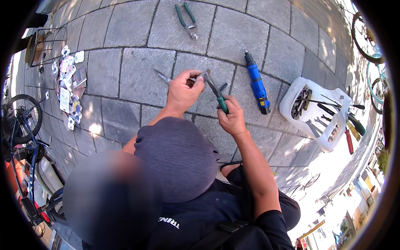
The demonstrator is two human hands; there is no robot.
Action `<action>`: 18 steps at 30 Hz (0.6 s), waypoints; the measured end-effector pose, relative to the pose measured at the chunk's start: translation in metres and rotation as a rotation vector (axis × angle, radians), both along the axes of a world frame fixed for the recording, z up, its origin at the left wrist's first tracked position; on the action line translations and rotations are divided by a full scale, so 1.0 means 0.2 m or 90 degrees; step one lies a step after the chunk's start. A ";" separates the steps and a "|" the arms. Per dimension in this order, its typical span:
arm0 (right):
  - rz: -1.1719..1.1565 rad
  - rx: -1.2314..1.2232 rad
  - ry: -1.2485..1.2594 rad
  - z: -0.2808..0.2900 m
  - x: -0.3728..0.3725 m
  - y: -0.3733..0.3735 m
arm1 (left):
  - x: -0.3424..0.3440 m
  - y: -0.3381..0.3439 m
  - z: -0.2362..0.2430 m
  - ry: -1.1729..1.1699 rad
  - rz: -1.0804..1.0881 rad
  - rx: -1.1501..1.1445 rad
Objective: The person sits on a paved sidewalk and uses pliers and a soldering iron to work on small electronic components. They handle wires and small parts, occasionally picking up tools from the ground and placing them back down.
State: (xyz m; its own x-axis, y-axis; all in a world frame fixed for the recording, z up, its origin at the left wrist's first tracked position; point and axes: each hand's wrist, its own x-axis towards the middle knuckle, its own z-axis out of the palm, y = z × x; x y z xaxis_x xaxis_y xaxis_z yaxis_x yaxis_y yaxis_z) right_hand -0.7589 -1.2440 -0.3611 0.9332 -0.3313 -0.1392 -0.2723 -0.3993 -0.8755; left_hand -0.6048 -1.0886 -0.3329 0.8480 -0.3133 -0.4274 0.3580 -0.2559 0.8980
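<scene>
- Right hand (233, 117): fingers wrapped around the green handle of a long metal tool (215, 91), which points to 11 o'clock.
- Left hand (183, 92): fingertips and thumb at the tool's far end; cannot tell whether they clamp it.
- From the hands: green-handled cutters (191, 30) at 12, blue power screwdriver (257, 81) at 3, white plastic tool tray (290, 98) beyond it, piled packets (65, 96) at 9.

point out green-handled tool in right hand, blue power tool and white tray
Green-handled tool (222, 103): head view, green handle
Blue power tool (257, 81): head view, mid-body
White tray (286, 100): head view, left wall
</scene>
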 end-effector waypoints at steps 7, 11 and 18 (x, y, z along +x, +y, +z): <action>0.013 0.002 -0.008 -0.03 -0.01 0.02 | -0.01 0.01 -0.06 -0.111 -0.018 -0.007; 0.020 0.007 0.022 -0.03 0.00 0.03 | -0.01 0.00 -0.07 -0.062 0.005 -0.026; 0.048 0.027 0.049 -0.03 0.03 0.04 | 0.00 0.00 -0.05 -0.039 0.020 -0.029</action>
